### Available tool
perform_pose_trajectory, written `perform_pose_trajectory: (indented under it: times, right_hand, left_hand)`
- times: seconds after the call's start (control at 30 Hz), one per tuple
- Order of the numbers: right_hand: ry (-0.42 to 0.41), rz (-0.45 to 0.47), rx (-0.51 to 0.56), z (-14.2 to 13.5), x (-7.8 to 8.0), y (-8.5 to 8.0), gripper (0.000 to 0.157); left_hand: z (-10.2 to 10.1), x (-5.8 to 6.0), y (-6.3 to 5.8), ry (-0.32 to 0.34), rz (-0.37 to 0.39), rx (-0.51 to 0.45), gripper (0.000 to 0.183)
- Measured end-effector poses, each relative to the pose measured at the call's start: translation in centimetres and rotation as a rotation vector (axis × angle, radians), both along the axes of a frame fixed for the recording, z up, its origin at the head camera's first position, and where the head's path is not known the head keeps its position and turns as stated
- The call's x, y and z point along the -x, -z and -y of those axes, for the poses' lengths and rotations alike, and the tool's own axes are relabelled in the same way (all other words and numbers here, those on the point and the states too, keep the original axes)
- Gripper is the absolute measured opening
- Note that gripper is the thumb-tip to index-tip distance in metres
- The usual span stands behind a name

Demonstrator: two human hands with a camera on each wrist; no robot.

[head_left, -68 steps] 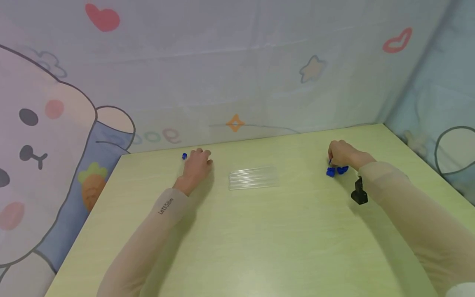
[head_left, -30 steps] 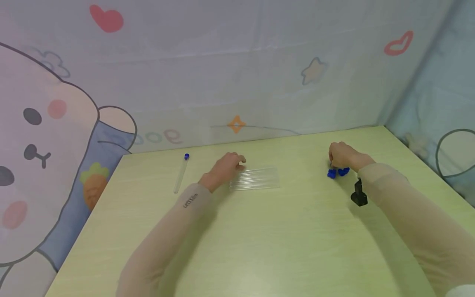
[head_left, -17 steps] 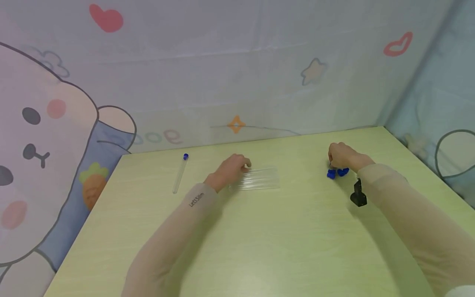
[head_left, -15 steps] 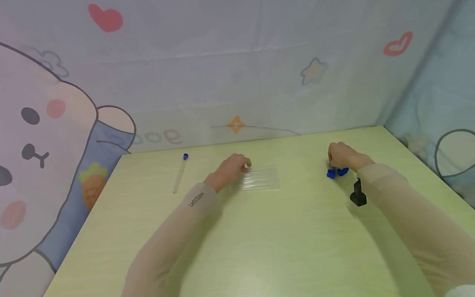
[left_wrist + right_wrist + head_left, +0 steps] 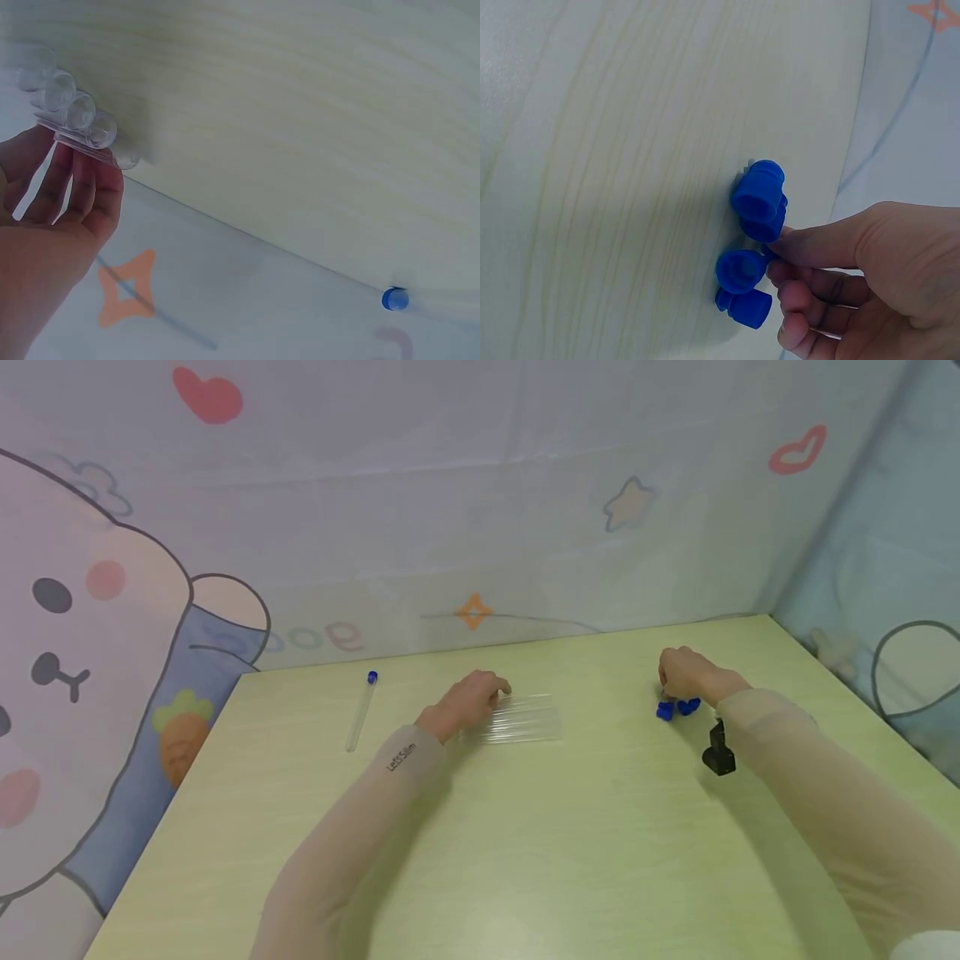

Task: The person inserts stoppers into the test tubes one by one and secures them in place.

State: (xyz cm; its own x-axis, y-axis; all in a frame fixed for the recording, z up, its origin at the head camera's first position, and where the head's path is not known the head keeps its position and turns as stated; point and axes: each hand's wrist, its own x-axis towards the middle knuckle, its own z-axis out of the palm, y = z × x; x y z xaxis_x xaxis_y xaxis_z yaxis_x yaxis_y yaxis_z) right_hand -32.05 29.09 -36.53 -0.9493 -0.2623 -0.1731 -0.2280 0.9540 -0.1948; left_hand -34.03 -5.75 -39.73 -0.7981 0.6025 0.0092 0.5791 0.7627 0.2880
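Observation:
In the middle of the table lies a row of several clear test tubes [image 5: 521,720], side by side. My left hand [image 5: 468,700] is at the row's left end, fingers curled at the tube mouths. In the left wrist view, its fingertips [image 5: 105,180] hold the edge of the outermost test tube [image 5: 126,159]. On the right, my right hand [image 5: 684,672] is low over a small heap of blue caps [image 5: 665,711]. The right wrist view has its thumb and index finger pinching a blue cap [image 5: 769,253], mostly hidden by the fingertips and the other caps [image 5: 739,271].
A test tube [image 5: 360,714] with a blue cap [image 5: 372,677] on its end lies left of the row. A printed cloth [image 5: 420,527] hangs behind the table's back edge. A black camera mount [image 5: 718,752] hangs under my right wrist.
My left hand has left the capped tube on the left, now uncovered, and moved right to the row of tubes. For the last half second it barely moves. My right hand stays at the caps.

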Motion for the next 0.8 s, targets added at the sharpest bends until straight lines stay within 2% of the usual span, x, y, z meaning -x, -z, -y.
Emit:
perform_pose_trajectory:
  times: [0.2,0.43,0.8]
  right_hand:
    - [0.004,0.003,0.001,-0.1,0.2,0.2,0.01]
    - [0.003,0.019,0.013,-0.3,0.4,0.4,0.018]
    - [0.001,-0.01,0.017,-0.9,0.4,0.4,0.008]
  left_hand:
    - [-0.1,0.1,-0.1,0.004,0.006,0.022,0.046]
    - [0.0,-0.4,-0.4,-0.018,-0.018,0.067,0.048]
    - [0.7,-1.1,-1.7,-0.011,-0.078,0.03,0.053]
